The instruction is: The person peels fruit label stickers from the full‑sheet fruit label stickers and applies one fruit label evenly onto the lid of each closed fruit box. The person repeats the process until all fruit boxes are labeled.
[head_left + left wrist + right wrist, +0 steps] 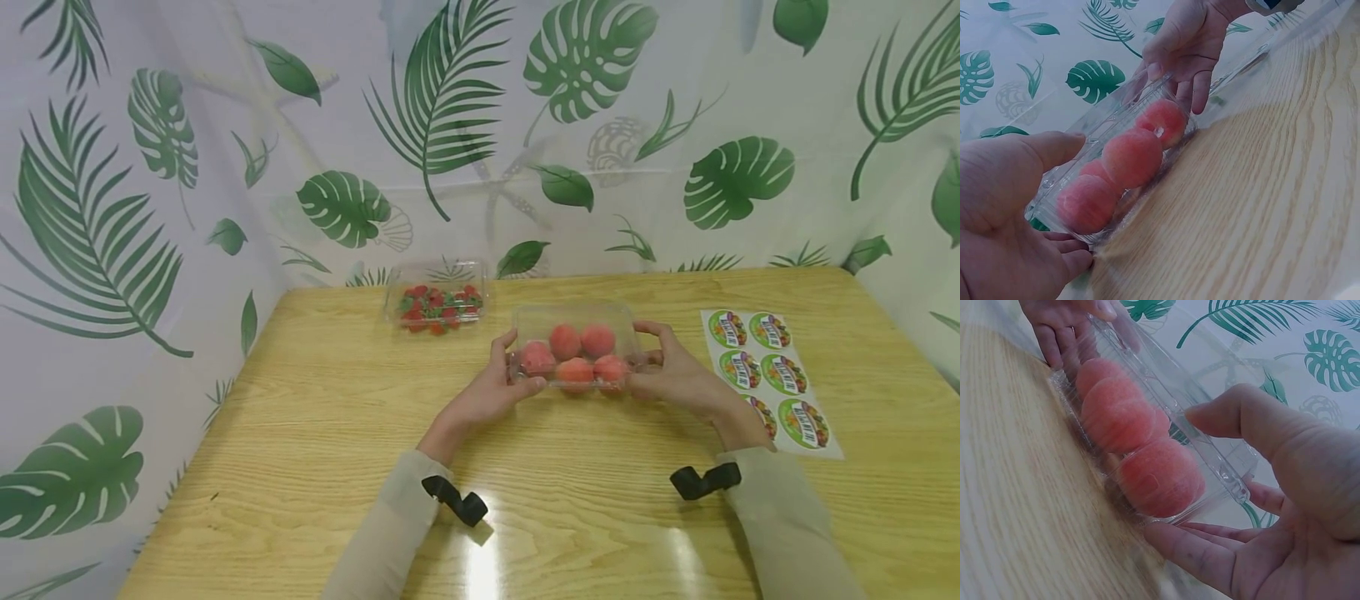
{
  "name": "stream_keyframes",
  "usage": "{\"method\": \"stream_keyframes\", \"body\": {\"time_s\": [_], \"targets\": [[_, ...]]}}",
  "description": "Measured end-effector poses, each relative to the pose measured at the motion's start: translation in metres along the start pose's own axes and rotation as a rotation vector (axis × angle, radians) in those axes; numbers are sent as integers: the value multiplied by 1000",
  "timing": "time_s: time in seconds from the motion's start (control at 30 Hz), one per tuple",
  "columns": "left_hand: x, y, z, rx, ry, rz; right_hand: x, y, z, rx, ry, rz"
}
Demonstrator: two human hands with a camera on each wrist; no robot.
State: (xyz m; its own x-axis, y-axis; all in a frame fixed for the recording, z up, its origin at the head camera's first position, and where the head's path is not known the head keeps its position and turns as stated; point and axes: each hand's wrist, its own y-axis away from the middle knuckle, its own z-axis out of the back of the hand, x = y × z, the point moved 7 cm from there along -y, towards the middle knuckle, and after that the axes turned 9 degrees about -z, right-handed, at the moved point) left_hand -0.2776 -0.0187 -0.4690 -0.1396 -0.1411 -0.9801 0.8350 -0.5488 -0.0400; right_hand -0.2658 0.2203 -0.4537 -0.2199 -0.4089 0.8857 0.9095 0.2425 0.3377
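The left hand (491,392) and right hand (682,375) grasp the box (540,321) of peaches (576,371) by its two ends, thumbs above and fingers lower down — whether it rests on the table (337,467) I cannot tell. The step seems to be positioning the box; the next move likely calls for an even, level grip. Bare wood lies in front and leftward; strawberries (435,310) sit by the far edge, stickers (784,375) just beside the right hand.
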Motion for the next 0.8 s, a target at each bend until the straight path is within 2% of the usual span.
{"method": "stream_keyframes", "body": {"time_s": [0.27, 0.47, 0.8], "targets": [[-1, 3, 1, -9, -6, 5, -2, -1, -1, 25, -50, -26], [0, 4, 2, -9, -26, 5, 1, 3, -1, 19, -44, -18], [0, 5, 0, -11, -2, 7, 0, 6, -1, 30, -41, -9]]}}
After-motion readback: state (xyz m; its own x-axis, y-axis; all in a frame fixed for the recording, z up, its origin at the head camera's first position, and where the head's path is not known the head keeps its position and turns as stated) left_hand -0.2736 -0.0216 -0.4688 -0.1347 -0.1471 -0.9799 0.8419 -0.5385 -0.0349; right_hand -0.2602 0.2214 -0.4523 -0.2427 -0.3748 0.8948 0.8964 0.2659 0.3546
